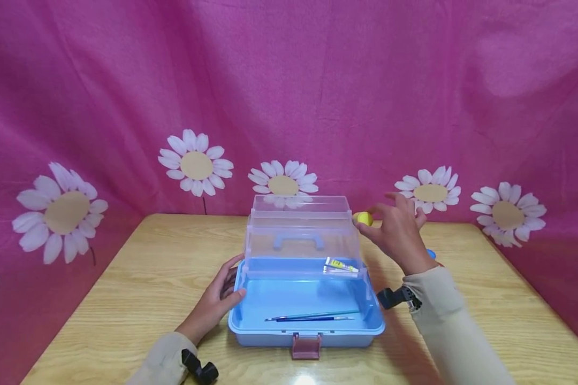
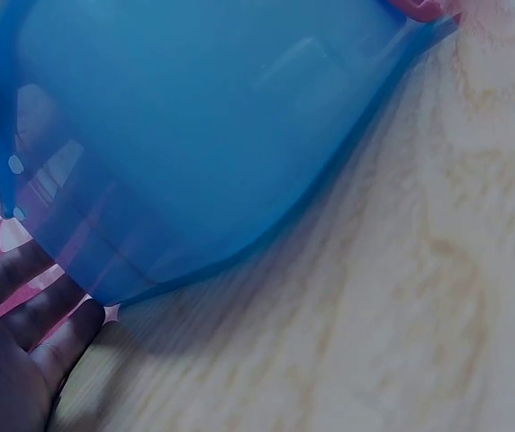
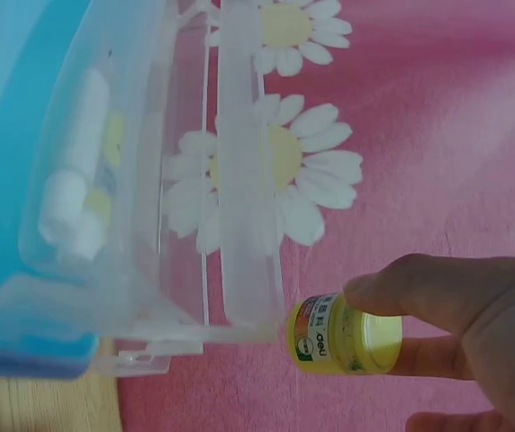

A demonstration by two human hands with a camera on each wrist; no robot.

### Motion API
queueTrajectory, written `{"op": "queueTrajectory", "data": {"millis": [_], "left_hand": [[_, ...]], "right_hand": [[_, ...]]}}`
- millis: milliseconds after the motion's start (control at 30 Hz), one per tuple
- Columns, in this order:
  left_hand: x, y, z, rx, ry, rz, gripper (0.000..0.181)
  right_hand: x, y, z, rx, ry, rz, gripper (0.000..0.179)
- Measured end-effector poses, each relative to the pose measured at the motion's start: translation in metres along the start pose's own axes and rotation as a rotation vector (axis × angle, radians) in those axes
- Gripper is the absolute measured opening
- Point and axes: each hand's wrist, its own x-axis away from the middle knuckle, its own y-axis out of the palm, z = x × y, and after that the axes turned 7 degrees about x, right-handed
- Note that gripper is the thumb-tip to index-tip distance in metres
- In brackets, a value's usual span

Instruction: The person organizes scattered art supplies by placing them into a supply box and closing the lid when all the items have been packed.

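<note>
A light blue plastic box (image 1: 294, 294) stands on the table with its clear lid (image 1: 301, 214) raised. My left hand (image 1: 212, 302) holds the box's left side, thumb over the rim and fingers along the outer wall. Up beside the lid's right edge, my right hand (image 1: 397, 230) pinches a small yellow jar (image 3: 343, 335) with a printed label. In the clear tray under the lid lie small paint tubes (image 1: 339, 265), white and yellow. Two thin paintbrushes (image 1: 313, 319) lie on the box floor near its front.
A pink latch (image 1: 306, 347) hangs down at the box's front. Behind my right wrist, a blue item (image 1: 431, 253) is mostly hidden. The wooden table (image 1: 135, 289) ends at a pink cloth (image 1: 289, 96) printed with daisies.
</note>
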Motion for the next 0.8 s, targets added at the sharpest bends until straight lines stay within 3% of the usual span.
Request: {"op": "queueTrajectory", "data": {"millis": [300, 800], "left_hand": [[0.000, -0.002, 0.001, 0.010, -0.001, 0.008, 0.064], [0.000, 0.000, 0.000, 0.001, -0.026, 0.026, 0.065]], "right_hand": [[-0.005, 0.008, -0.012, -0.021, -0.064, -0.030, 0.029], [-0.021, 0.010, -0.018, 0.057, -0.061, -0.177, 0.033]]}}
